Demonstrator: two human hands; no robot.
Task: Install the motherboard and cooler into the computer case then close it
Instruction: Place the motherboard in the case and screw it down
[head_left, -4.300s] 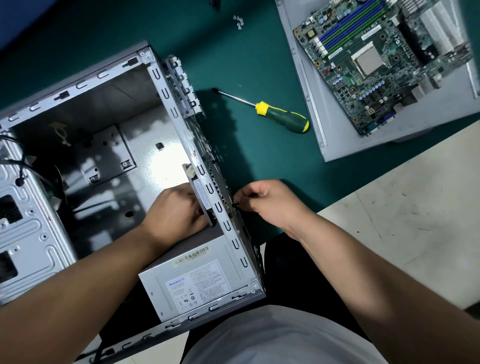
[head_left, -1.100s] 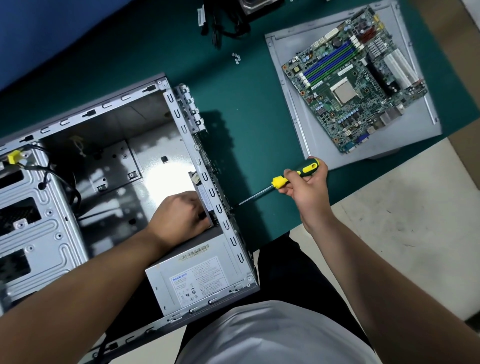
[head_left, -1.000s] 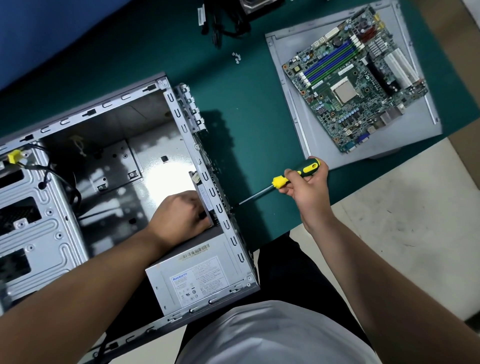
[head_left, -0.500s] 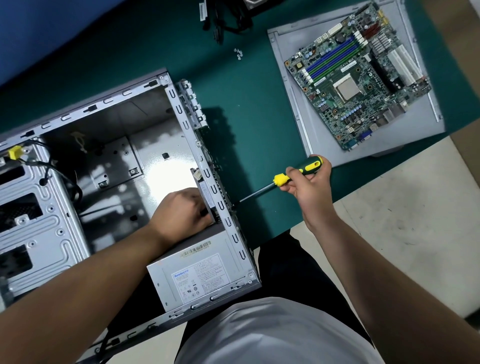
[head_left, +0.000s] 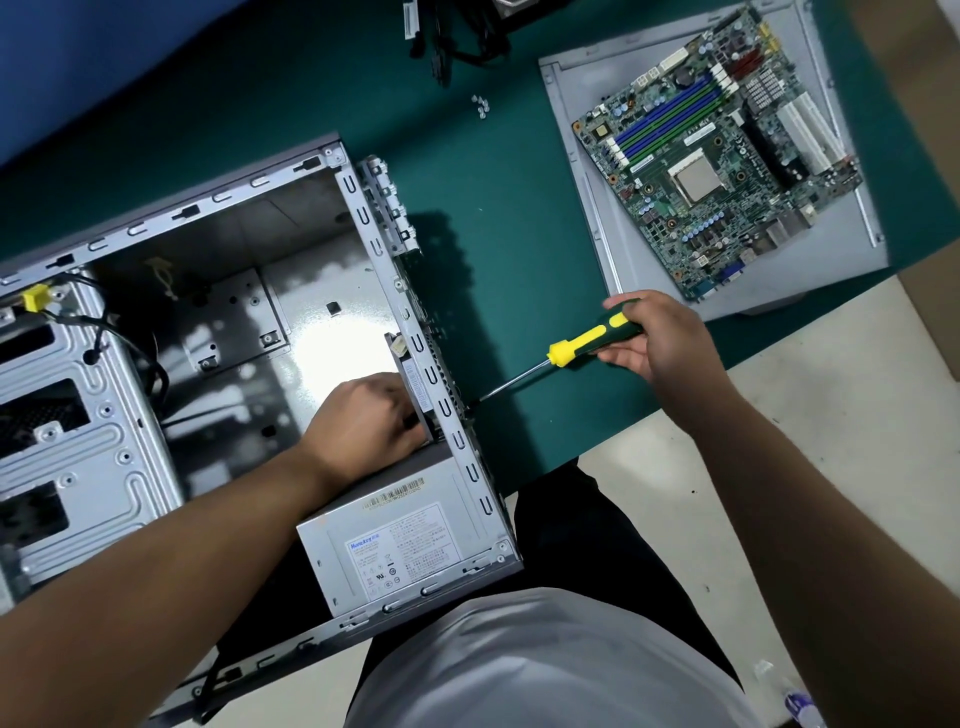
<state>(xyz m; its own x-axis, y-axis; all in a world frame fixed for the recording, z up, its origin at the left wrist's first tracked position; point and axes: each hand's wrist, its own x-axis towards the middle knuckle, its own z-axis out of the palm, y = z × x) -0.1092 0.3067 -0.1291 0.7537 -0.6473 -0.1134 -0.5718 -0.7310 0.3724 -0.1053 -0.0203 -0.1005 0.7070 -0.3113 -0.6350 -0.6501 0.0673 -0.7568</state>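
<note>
The open grey computer case (head_left: 171, 218) lies on its side on the green mat, its inside bare of a board. My left hand (head_left: 366, 415) is inside it, gripping a flat part (head_left: 413, 374) held against the rear wall, just above the power supply (head_left: 395, 545). My right hand (head_left: 657, 338) grips the green and yellow screwdriver (head_left: 587, 345); its tip touches the outside of the rear wall. The motherboard (head_left: 719, 156) lies on the grey side panel (head_left: 576, 171) at the upper right. No cooler is clearly visible.
Several small screws (head_left: 482, 106) lie on the mat (head_left: 498, 218) above the case. Black cables (head_left: 457, 36) sit at the top edge. A drive cage (head_left: 62, 431) with a yellow-plugged cable (head_left: 34, 299) fills the case's left side. The mat's edge runs near my right forearm.
My right hand left the case's rear wall, picked up the screwdriver from the mat and brought its tip to the rear wall. My left hand stayed on the part inside.
</note>
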